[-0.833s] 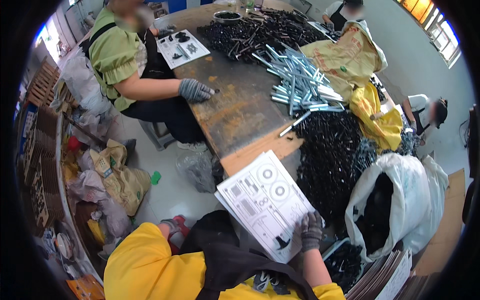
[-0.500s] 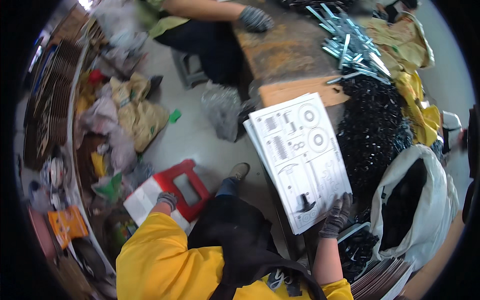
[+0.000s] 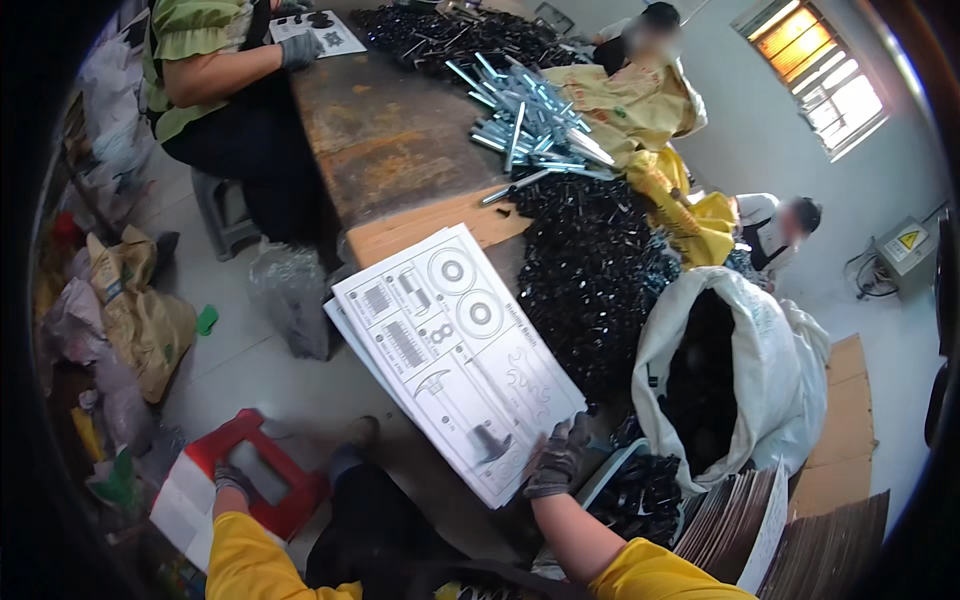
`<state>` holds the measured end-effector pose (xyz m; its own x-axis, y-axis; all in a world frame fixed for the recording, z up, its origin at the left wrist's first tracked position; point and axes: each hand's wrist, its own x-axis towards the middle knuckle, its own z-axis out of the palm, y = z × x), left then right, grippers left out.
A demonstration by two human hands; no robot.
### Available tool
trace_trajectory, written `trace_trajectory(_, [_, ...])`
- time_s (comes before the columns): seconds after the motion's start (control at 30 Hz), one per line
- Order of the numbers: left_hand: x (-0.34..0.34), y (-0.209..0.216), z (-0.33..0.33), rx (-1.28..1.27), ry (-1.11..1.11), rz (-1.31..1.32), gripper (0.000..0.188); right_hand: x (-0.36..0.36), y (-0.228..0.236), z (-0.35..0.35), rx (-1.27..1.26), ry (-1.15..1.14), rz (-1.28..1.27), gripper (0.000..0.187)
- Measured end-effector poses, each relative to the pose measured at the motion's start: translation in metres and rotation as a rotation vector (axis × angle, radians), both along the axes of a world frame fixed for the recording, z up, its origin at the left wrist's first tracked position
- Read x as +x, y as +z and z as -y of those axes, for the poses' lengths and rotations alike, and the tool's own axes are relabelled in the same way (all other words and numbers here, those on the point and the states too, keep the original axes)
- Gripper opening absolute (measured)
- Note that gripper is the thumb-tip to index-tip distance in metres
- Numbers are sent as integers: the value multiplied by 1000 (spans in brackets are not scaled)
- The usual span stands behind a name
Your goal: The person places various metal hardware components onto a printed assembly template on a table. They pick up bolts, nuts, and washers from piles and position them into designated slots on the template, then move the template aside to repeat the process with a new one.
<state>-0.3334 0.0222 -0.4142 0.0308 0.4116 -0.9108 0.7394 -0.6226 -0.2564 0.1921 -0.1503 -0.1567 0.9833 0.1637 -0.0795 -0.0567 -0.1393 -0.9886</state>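
Note:
My left hand (image 3: 233,481), in a grey glove, is closed on a red plastic stool (image 3: 243,428) at the lower left, whose side bears a white panel. A stack of white printed sheets (image 3: 440,350) lies slantwise on the near end of the table; its top sheet shows outlines of wrenches, a hammer, washers and screws. A small black part (image 3: 490,441) rests near the sheet's lower end, partly blurred. My right hand (image 3: 560,458), gloved too, lies at the stack's lower right corner with fingers stretched along its edge.
Loose black hardware (image 3: 590,270) and silvery metal tubes (image 3: 535,125) cover the far right of the worn table (image 3: 385,130). A white sack (image 3: 775,370) of black parts stands right, beside stacked cardboard (image 3: 725,520). Far left, a seated co-worker (image 3: 215,70) works; bags (image 3: 150,310) lie on the floor.
The view has swung right and upward, bringing a window and two more people into sight. My left hand stays at the stool and my right hand stays by the sheets.

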Motion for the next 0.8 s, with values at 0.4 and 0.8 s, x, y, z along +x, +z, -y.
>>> trace_trajectory(0.4, [12, -47, -18, -67, -175, 57, 76, -2, -9, 15, -618, 183, 473, 45])
trace_trajectory(0.8, [254, 12, -71, -315, 88, 338, 66, 5, -29, 49, -1162, 480, 781, 32])
